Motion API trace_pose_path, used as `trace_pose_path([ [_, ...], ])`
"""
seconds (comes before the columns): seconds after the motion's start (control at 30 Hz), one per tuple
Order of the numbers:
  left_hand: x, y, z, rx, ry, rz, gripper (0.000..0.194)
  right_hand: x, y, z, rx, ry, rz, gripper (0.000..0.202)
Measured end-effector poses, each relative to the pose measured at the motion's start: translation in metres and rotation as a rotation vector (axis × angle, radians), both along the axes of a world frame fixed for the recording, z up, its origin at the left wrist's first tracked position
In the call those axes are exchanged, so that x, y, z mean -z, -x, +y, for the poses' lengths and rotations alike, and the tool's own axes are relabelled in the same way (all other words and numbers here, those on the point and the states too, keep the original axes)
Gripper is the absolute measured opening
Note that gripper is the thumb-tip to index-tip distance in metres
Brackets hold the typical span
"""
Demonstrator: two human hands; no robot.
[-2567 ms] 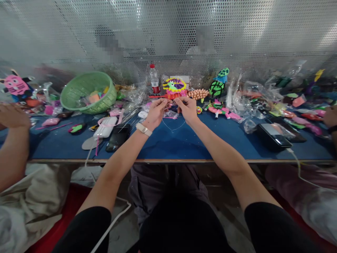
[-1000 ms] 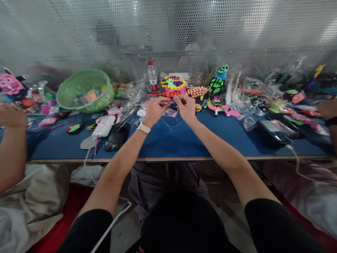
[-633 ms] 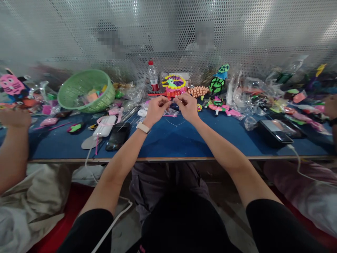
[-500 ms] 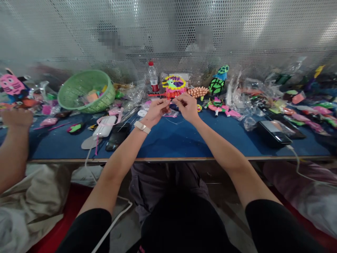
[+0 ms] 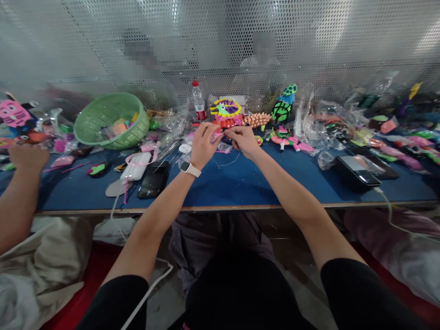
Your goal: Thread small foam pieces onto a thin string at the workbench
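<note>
My left hand (image 5: pixel 203 145), with a watch on its wrist, is over the blue table (image 5: pixel 233 185), its back turned up and its fingers bent toward my right hand. My right hand (image 5: pixel 244 140) is pinched at the fingertips, close to the left fingertips; what it grips is too small to name. A thin pale thread (image 5: pixel 229 164) curves on the table below both hands. Just behind them are a yellow and purple foam figure (image 5: pixel 226 107) with red and pink parts and an orange spiky piece (image 5: pixel 256 120).
A green basket (image 5: pixel 112 120), a red-capped bottle (image 5: pixel 198 101), a dark phone (image 5: pixel 153 179) and a white power bank (image 5: pixel 136 167) lie left. A black device (image 5: pixel 355 172) is right. Another person's hand (image 5: pixel 29 156) is far left. Foam figures and plastic bags line the back.
My left hand has turned, showing more of its back, with its fingers raised and spread a little more. The thread now curves wider on the table. The other person's hand has shifted slightly right.
</note>
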State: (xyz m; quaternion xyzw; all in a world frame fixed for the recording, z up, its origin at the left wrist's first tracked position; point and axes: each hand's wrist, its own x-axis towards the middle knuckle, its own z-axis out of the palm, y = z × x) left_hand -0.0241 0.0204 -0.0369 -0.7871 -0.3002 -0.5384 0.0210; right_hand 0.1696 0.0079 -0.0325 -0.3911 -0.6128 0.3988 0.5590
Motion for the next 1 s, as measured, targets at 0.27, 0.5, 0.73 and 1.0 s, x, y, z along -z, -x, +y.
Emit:
trace_pose_path([
  [0.27,-0.006,0.006,0.001,-0.074,-0.041,0.151,0.02,-0.002,0.005,-0.003,0.054,0.011,0.01,0.037],
  [0.5,-0.003,0.004,0.003,0.006,0.099,0.095,0.018,-0.009,0.0,-0.008,0.227,-0.307,-0.264,0.025],
  [0.73,0.002,0.001,0.024,0.339,0.474,-0.16,0.028,-0.012,-0.005,-0.014,0.248,-0.425,-0.368,0.021],
  [1.0,-0.005,0.011,0.008,0.106,0.127,0.09,0.024,-0.005,-0.002,0.0,0.195,-0.211,-0.148,0.031],
])
